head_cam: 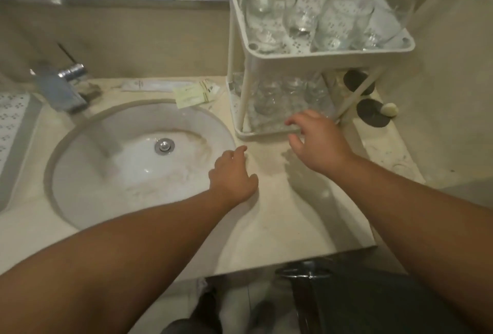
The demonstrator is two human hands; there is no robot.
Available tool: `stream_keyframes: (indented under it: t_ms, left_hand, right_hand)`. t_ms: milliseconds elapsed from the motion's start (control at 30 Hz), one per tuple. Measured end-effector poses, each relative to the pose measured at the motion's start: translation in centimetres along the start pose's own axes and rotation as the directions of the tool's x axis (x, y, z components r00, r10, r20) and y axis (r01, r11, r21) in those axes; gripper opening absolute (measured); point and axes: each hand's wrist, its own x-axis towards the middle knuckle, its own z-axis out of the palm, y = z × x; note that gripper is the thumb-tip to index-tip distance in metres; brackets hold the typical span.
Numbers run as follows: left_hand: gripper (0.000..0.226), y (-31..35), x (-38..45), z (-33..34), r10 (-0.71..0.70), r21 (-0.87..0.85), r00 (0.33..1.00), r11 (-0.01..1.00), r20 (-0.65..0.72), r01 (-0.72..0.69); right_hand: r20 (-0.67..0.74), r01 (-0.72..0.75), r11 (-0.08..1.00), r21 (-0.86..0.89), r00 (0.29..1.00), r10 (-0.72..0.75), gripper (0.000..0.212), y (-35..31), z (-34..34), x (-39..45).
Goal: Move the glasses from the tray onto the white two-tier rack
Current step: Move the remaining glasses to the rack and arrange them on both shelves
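Hovering with fingers spread and empty at the lower tier of the white rack (320,48), where glasses (306,5) already stand, the right hand (317,141) seems between placements; the left hand (232,176), loosely curled and empty beside the rack, should probably fetch another from the tray (13,125).

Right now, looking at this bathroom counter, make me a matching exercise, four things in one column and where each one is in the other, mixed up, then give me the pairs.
Things:
1. left hand
2. right hand
3. tap
4. paper sachets

Places:
A. at the front edge of the white two-tier rack's lower tier
B. on the counter behind the sink, left of the rack
C. on the counter at the sink's right rim
D. behind the sink, on its left

Pairs: 1-C, 2-A, 3-D, 4-B
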Motion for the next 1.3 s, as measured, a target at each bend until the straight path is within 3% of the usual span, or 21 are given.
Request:
stream_keyframes:
  t_ms: [167,333,633,867,1067,1300]
  left_hand:
    - [0.076,1.1,1.4,4.3,-0.182,-0.070,0.978,0.982,-0.099,0.176]
    - [0.074,0.7,1.4,7.2,-0.095,0.133,0.952,0.981,-0.290,0.138]
    - [0.075,1.0,2.0,8.9,-0.084,0.221,0.924,0.959,-0.373,0.177]
    - [0.078,1.0,2.1,9.0,-0.074,0.256,0.925,0.950,-0.372,0.179]
    - [0.078,1.2,2.0,8.6,-0.066,0.270,0.932,0.948,-0.356,0.171]
    - [0.078,1.4,2.0,8.5,-0.069,0.291,0.932,0.940,-0.355,0.181]
  right_hand:
    - [-0.036,0.002,0.998,0.056,0.999,0.000,0.032,2.4,1.7,1.1]
    - [-0.030,0.038,0.999,0.021,0.999,-0.038,0.042,3.8,3.6,2.6]
    - [0.002,-0.034,0.999,0.010,0.999,0.034,0.058,5.0,6.4,7.8]
    - [-0.043,-0.023,0.977,0.210,0.999,0.032,0.042,5.2,9.7,9.5]
    - [-0.152,0.005,0.919,0.395,0.987,0.060,0.006,5.1,10.6,10.6]
    - [-0.207,0.114,0.887,0.447,0.978,-0.021,0.009,4.7,11.1,9.6]
